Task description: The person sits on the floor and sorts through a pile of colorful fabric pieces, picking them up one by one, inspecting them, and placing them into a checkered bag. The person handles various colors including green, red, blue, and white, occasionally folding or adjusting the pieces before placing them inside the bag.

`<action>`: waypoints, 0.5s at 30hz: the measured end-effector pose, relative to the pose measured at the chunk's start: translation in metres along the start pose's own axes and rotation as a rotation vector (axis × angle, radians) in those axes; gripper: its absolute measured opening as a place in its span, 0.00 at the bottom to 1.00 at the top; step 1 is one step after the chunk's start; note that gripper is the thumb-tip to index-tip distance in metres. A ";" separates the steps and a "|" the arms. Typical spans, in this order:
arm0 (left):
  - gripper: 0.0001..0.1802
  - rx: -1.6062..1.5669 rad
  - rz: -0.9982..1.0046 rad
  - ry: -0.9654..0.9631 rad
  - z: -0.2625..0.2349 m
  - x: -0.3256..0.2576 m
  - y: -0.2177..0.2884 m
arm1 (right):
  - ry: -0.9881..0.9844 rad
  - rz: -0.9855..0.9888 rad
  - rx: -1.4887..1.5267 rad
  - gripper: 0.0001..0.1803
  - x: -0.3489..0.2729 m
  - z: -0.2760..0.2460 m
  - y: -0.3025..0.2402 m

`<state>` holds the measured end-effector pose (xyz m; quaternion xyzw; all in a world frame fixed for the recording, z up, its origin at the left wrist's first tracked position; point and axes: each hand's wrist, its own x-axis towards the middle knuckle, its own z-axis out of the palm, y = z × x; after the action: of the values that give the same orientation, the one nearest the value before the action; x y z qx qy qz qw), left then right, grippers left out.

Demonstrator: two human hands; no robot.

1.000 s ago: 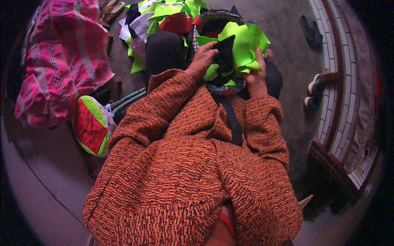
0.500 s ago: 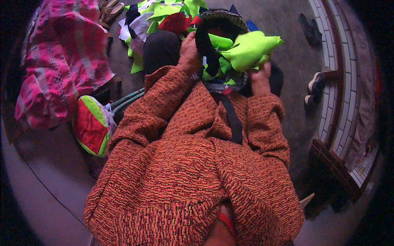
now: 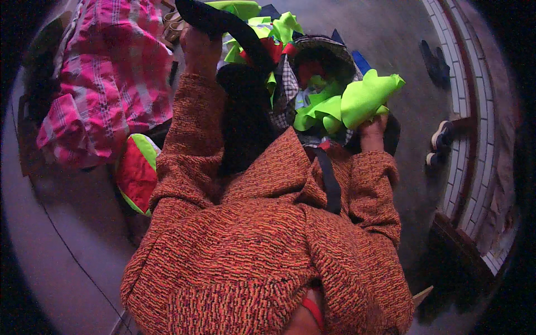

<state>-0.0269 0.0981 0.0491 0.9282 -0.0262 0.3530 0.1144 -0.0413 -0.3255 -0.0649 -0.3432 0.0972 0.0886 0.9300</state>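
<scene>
My left hand [image 3: 201,50] is raised at the far left, closed on the end of a long black piece of cloth [image 3: 240,34]. That cloth arches from the hand toward the lap. My right hand [image 3: 373,129] grips a bright green piece of cloth [image 3: 368,101], which covers most of its fingers. Between my knees sits a checked cloth bag [image 3: 289,84] with its mouth open. More bright green cloth pieces [image 3: 321,111] spill over the near side of its opening. Inside the bag it is dark, and little of what it contains can be made out.
Green, red and white cloth scraps [image 3: 273,33] lie on the floor beyond my left knee. Pink checked fabric [image 3: 106,84] is draped at the left, beside a red and green stitched piece [image 3: 137,173]. Shoes [image 3: 441,137] and a white-tiled ledge [image 3: 449,61] are at the right.
My left hand has moved left and away from the bag, drawing the black cloth out with it. The bag's opening shows more now. My right hand still holds the green cloth.
</scene>
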 end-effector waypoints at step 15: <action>0.14 -1.217 -1.259 0.057 0.052 -0.033 0.006 | -0.054 0.112 0.148 0.27 0.001 0.002 -0.012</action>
<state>-0.0183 0.0788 -0.0095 0.5389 0.3099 0.1722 0.7641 -0.0374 -0.3330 -0.0564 -0.2650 0.0976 0.1421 0.9487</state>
